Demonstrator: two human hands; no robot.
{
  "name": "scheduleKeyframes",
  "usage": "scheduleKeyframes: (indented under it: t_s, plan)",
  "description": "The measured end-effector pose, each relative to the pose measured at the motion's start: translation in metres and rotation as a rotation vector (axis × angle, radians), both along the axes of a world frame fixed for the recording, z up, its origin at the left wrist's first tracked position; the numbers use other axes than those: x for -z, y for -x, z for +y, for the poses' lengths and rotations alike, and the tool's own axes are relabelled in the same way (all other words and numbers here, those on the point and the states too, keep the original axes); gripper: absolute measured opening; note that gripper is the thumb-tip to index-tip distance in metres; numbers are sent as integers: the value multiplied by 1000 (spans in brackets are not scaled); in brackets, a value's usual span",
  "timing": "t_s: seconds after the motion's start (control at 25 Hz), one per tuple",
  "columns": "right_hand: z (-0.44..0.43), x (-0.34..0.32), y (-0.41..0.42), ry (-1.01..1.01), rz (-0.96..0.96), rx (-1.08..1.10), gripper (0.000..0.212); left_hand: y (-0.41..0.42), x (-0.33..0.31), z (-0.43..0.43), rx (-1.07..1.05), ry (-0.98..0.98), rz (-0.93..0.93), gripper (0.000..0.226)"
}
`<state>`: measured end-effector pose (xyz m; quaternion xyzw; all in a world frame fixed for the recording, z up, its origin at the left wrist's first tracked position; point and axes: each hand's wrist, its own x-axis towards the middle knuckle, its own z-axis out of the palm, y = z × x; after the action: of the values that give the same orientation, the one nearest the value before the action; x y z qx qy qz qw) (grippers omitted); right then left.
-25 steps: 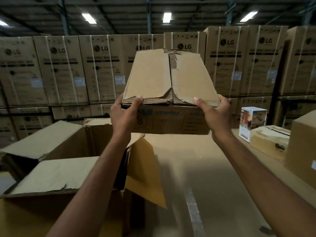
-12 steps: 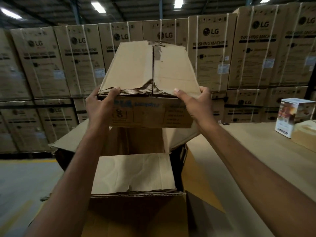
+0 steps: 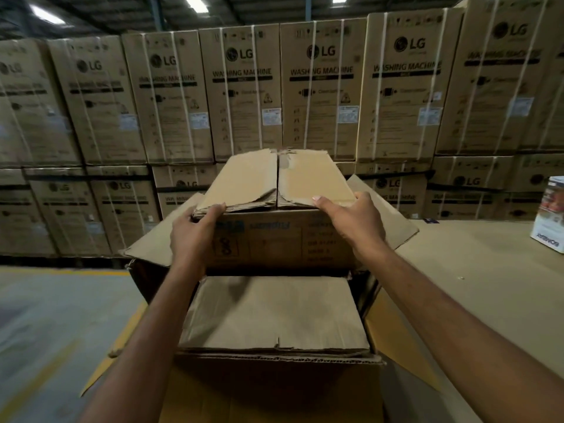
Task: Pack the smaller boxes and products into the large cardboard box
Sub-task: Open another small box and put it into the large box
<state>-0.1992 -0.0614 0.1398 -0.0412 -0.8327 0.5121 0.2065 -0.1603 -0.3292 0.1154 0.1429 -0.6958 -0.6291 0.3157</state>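
**Now gripping a small carton at the mouth of the big box**

Both my bare arms reach straight forward, converging slightly towards the middle. My left hand (image 3: 195, 236) clasps the near left top corner of the smaller box (image 3: 274, 242), with its fingers curled over the top edge. My right hand (image 3: 351, 227) clasps the near right top corner in the same way, fingertips lying on the closed top flap. The smaller box sits level at the opening of the large cardboard box (image 3: 274, 315), beyond its near flap and between its spread side flaps. I cannot tell whether its base rests on anything. A cardboard-covered table (image 3: 473, 285) runs to my right, with a white product box (image 3: 549, 215) upright at its far edge. Stacked washing machine cartons (image 3: 320, 96) fill the background.
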Motion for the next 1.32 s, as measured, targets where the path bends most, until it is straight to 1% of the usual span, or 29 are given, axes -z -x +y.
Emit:
scheduleKeyframes:
  t_s: [0.08, 0.12, 0.28, 0.48, 0.6, 0.64, 0.68, 0.72, 0.8, 0.88, 0.96, 1.04, 1.12, 1.2, 1.32]
  plan:
    - [-7, -1, 2, -38, -24, 17, 78, 7, 10, -9, 8, 2, -39, 68]
    - [-11, -2, 3, -43, -28, 23, 77, 12, 12, -15, 18, 10, -58, 70]
    - [-27, -15, 0, -91, -70, 82, 76, 11, 2, -33, 41, 142, -99, 62]
    - [-33, -21, 2, -129, -149, 120, 71, 9, -11, -40, 23, 333, -148, 61]
    - [-31, -33, 2, -10, -210, 44, 68, 6, -20, -42, 11, 395, -143, 55]
    - [-30, -35, 3, 26, -203, 31, 61, 6, -22, -43, 16, 392, -137, 55]
    - [-31, -33, 3, 35, -191, 37, 55, 6, -23, -45, 16, 389, -138, 56]
    - [-33, -30, 2, 19, -184, 50, 55, 6, -24, -46, 15, 402, -142, 58]
    - [-36, -25, -1, -35, -176, 76, 60, 4, -25, -47, 12, 464, -152, 60]
    - [-36, -30, -3, -49, -160, 74, 64, 3, -30, -48, -6, 513, -145, 58]
    - [-34, -43, -3, -36, -138, 83, 68, 4, -38, -55, -13, 513, -139, 58]
    - [-38, -46, -2, -47, -133, 77, 71, 6, -46, -62, -14, 525, -181, 63]
    - [-45, -28, -3, -44, -199, 28, 65, 4, -48, -64, -46, 623, -248, 67]
    - [-45, -9, -6, -44, -247, 25, 59, -1, -46, -59, -74, 695, -240, 64]
    - [-29, -21, -5, -109, -222, 90, 57, -5, -43, -48, -46, 691, -194, 63]
